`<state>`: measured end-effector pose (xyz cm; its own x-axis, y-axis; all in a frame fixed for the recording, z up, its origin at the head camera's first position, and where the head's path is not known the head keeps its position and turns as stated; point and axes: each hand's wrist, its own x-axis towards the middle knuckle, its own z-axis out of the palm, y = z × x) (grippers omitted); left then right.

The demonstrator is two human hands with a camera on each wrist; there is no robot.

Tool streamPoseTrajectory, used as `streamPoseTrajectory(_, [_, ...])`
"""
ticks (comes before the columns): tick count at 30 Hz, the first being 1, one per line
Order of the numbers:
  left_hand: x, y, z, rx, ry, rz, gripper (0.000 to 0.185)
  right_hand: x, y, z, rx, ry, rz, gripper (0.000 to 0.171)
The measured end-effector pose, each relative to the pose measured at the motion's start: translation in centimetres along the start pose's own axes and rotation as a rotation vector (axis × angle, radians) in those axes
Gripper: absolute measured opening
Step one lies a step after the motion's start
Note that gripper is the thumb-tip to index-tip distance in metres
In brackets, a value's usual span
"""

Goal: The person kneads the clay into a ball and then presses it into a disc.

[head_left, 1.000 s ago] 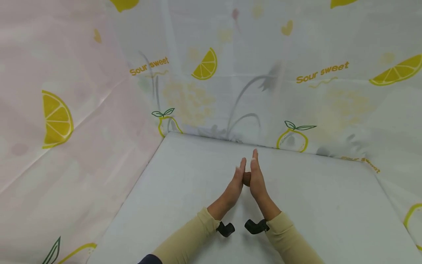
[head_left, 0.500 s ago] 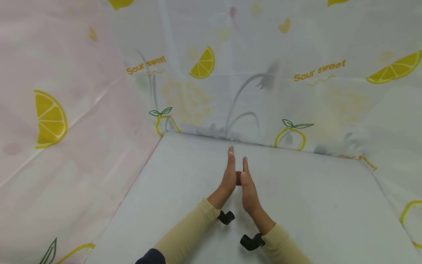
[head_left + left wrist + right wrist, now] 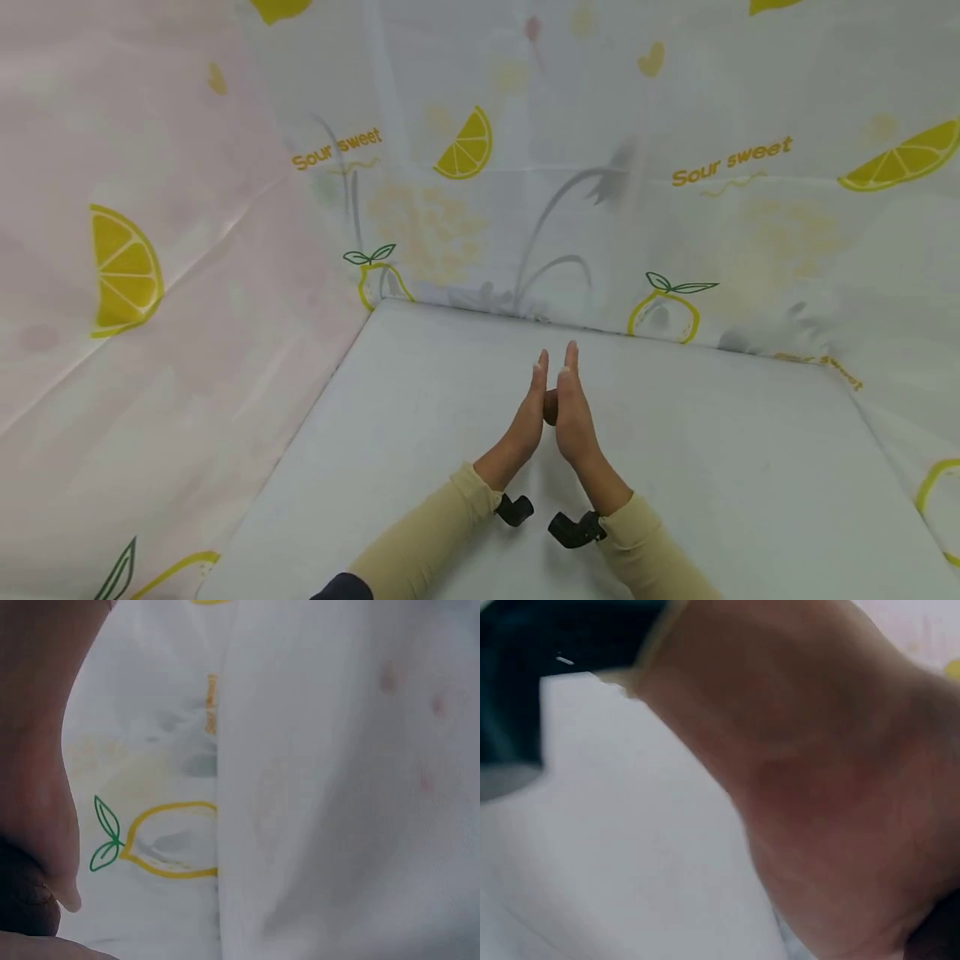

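A small brown clay ball is squeezed between two flat palms above the white table. On its left side presses my left hand, fingers straight and pointing away. From the right my right hand presses with straight fingers too, hiding part of the ball. In the left wrist view the dark ball shows at the lower left, against the left hand. The right wrist view is mostly filled by the right hand, with a dark piece of the ball at the lower right corner.
The white tabletop lies under both hands, with a few faint reddish spots on it. A lemon-printed curtain stands along the back and left edges. Black camera mounts stick out from both wrists.
The hands slide against each other: the left went forward and then back, while the right drew back and then forward. The ball shifted left, then slightly right, between the palms.
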<state>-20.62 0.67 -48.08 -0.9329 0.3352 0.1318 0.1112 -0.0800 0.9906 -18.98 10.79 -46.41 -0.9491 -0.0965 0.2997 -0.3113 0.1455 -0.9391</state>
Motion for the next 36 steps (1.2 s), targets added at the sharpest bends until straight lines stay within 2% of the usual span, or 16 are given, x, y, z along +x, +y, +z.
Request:
streamPoseTrajectory(4, [-0.8,0.4,0.3,0.010,-0.105,0.101,0.085,1.1,0.2,-1.0,0.113,-0.001,0.095,0.063])
streamPoseTrajectory(6, [-0.9,0.5,0.4,-0.010,-0.129,0.131,0.086,1.5,0.4,-1.4,0.143,-0.004,0.124,0.064])
streamPoseTrajectory(12, [-1.2,1.3,0.4,-0.024,-0.109,0.191,0.087,1.4,0.8,-1.5,0.103,0.003,0.132,0.064])
streamPoseTrajectory(16, [-0.8,1.7,0.1,0.007,-0.045,0.229,0.085,0.8,1.1,-1.0,0.092,-0.006,0.088,0.062])
streamPoseTrajectory(20, [-0.2,1.8,-0.1,0.015,0.061,0.202,0.081,-0.2,1.2,0.1,0.067,-0.022,0.023,0.058])
streamPoseTrajectory(26, [0.8,1.9,-0.3,-0.038,0.189,0.111,0.067,-1.9,0.9,1.5,0.013,-0.034,-0.130,0.056])
streamPoseTrajectory(31, [1.0,1.0,-0.5,-0.022,0.220,0.039,0.063,-2.8,0.1,1.9,-0.011,-0.024,-0.180,0.060])
streamPoseTrajectory(36, [0.6,0.3,-0.6,-0.022,0.193,-0.021,0.070,-2.8,-1.0,1.7,-0.063,-0.018,-0.216,0.059])
